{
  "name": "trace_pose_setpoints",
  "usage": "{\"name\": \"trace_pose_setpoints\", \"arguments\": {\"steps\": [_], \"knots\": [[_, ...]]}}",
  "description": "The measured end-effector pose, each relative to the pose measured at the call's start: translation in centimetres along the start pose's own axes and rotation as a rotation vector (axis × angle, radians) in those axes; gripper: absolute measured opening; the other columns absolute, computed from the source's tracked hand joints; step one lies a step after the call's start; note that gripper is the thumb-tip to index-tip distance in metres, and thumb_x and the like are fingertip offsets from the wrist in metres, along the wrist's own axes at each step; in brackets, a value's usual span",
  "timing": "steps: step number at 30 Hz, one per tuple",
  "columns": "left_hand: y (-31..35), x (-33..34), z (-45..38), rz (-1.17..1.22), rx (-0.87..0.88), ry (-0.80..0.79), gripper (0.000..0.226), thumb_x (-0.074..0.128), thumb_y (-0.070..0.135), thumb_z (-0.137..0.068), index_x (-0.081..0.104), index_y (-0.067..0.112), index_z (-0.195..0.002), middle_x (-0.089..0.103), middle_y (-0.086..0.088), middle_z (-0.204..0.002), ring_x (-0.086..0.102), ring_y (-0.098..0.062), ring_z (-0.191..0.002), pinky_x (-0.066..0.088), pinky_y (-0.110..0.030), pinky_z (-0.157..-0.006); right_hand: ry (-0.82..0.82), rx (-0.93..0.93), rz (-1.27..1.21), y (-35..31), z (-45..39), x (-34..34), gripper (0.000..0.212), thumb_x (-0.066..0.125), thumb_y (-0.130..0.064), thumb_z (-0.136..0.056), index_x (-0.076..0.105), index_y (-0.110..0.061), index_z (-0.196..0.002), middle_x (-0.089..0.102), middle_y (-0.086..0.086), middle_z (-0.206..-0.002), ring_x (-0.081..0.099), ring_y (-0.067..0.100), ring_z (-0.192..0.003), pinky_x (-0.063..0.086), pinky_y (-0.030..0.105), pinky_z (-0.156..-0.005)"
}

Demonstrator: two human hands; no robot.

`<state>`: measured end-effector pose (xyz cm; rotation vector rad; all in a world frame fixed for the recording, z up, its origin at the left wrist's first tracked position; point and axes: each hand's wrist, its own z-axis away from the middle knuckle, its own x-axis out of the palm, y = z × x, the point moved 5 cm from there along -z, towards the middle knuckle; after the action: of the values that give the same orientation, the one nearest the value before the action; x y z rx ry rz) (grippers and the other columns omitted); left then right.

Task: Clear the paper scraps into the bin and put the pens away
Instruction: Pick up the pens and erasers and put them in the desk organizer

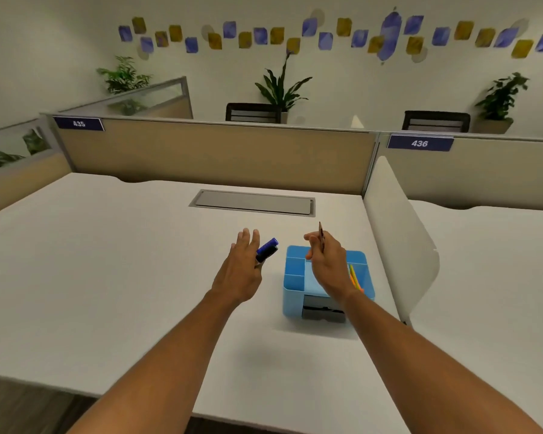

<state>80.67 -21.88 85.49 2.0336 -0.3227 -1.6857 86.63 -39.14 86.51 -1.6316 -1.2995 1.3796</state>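
My left hand (pixel 243 264) pinches a blue marker (pixel 267 249) just left of the blue desk organizer (pixel 295 277). Above the organizer, my right hand (pixel 325 261) grips a thin brown pen (pixel 321 232) upright. I should lower each pen tip-down into an open compartment beside the orange and green pens (pixel 355 277); no paper scraps show.

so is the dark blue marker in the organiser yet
Out: the left hand holds the dark blue marker beside the light blue plastic organiser.
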Motion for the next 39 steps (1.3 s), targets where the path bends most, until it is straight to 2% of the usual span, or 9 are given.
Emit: {"name": "trace_pose_setpoints", "arguments": {"steps": [3, 5, 11, 15, 21, 25, 28, 34, 39], "knots": [[-0.7, 0.7, -1.4, 0.027, -0.015, -0.017, 0.067, 0.047, 0.021, -0.1, 0.007, 0.018, -0.154, 0.001, -0.005, -0.162, 0.003, -0.024, -0.149, 0.012, -0.035, -0.118, 0.004, 0.06, -0.062, 0.9, -1.5, 0.9, 0.031, 0.041, -0.031, -0.101, 0.063, -0.009, -0.105, 0.062, 0.0, -0.096, 0.056, 0.008, -0.078, 0.045, 0.012, -0.07], [-1.1, 1.2, -2.5, 0.049, -0.014, -0.029, 0.067, 0.047, 0.022, -0.1, 0.008, 0.018, -0.154, 0.002, -0.005, -0.162, 0.004, -0.025, -0.149, 0.014, -0.037, -0.118, 0.009, 0.114, -0.089, 1.4, -2.6, 1.7, 0.033, 0.04, -0.037, -0.1, 0.064, -0.015, -0.091, 0.061, -0.005, -0.088, 0.055, 0.008, -0.079, 0.045, 0.021, -0.075], [-2.3, 2.6, -5.4, 0.139, 0.01, -0.07, 0.064, 0.047, 0.023, -0.1, 0.012, 0.017, -0.153, 0.007, -0.005, -0.162, 0.009, -0.024, -0.148, 0.017, -0.037, -0.117, 0.076, 0.428, -0.38, 2.7, -4.7, 4.0, 0.053, 0.037, -0.049, -0.098, 0.039, -0.017, -0.056, 0.037, -0.001, -0.05, 0.032, 0.011, -0.043, 0.031, 0.024, -0.043], [-3.1, 3.5, -6.8, 0.194, 0.029, -0.107, 0.063, 0.047, 0.022, -0.1, 0.013, 0.017, -0.153, 0.009, -0.005, -0.161, 0.011, -0.024, -0.148, 0.018, -0.039, -0.117, 0.11, 0.47, -0.589, 3.5, -5.7, 5.9, 0.055, 0.039, -0.045, -0.099, 0.033, -0.018, -0.052, 0.032, -0.005, -0.043, 0.026, 0.01, -0.039, 0.027, 0.022, -0.042], [-4.6, 4.8, -8.4, 0.212, 0.066, -0.151, 0.063, 0.047, 0.022, -0.1, 0.014, 0.016, -0.153, 0.011, -0.006, -0.161, 0.01, -0.023, -0.148, 0.019, -0.037, -0.117, 0.149, 0.42, -0.488, 5.2, -5.7, 8.0, 0.051, 0.038, -0.035, -0.102, 0.041, -0.012, -0.056, 0.039, 0.0, -0.047, 0.034, 0.009, -0.039, 0.033, 0.023, -0.043], [-4.9, 5.0, -9.2, 0.217, 0.086, -0.175, 0.062, 0.047, 0.022, -0.1, 0.015, 0.016, -0.153, 0.011, -0.006, -0.161, 0.01, -0.024, -0.148, 0.019, -0.04, -0.118, 0.04, 0.335, -0.407, 5.4, -5.7, 8.6, 0.042, 0.031, -0.027, -0.104, 0.063, -0.009, -0.083, 0.061, 0.006, -0.066, 0.061, 0.013, -0.058, 0.054, 0.021, -0.06], [-4.6, 5.1, -9.6, 0.228, 0.105, -0.188, 0.062, 0.047, 0.022, -0.1, 0.015, 0.016, -0.153, 0.011, -0.006, -0.161, 0.01, -0.024, -0.148, 0.019, -0.04, -0.117, -0.05, 0.307, -0.383, 5.5, -5.7, 8.4, 0.036, 0.031, -0.021, -0.104, 0.064, -0.009, -0.102, 0.07, 0.008, -0.087, 0.07, 0.02, -0.082, 0.057, 0.026, -0.079], [-4.2, 5.0, -10.1, 0.251, 0.121, -0.207, 0.063, 0.048, 0.022, -0.1, 0.014, 0.017, -0.153, 0.011, -0.005, -0.161, 0.01, -0.025, -0.148, 0.016, -0.041, -0.118, -0.108, 0.317, -0.413, 5.6, -5.7, 7.6, 0.036, 0.033, -0.009, -0.102, 0.065, -0.006, -0.087, 0.066, 0.014, -0.118, 0.068, 0.023, -0.102, 0.05, 0.032, -0.097], [-3.9, 4.7, -10.2, 0.244, 0.138, -0.205, 0.063, 0.047, 0.022, -0.1, 0.014, 0.017, -0.153, 0.011, -0.006, -0.161, 0.01, -0.025, -0.148, 0.015, -0.041, -0.119, -0.13, 0.3, -0.386, 5.3, -5.5, 7.9, 0.035, 0.032, -0.011, -0.103, 0.066, -0.012, -0.096, 0.068, 0.009, -0.112, 0.066, 0.018, -0.102, 0.044, 0.032, -0.103]]}}
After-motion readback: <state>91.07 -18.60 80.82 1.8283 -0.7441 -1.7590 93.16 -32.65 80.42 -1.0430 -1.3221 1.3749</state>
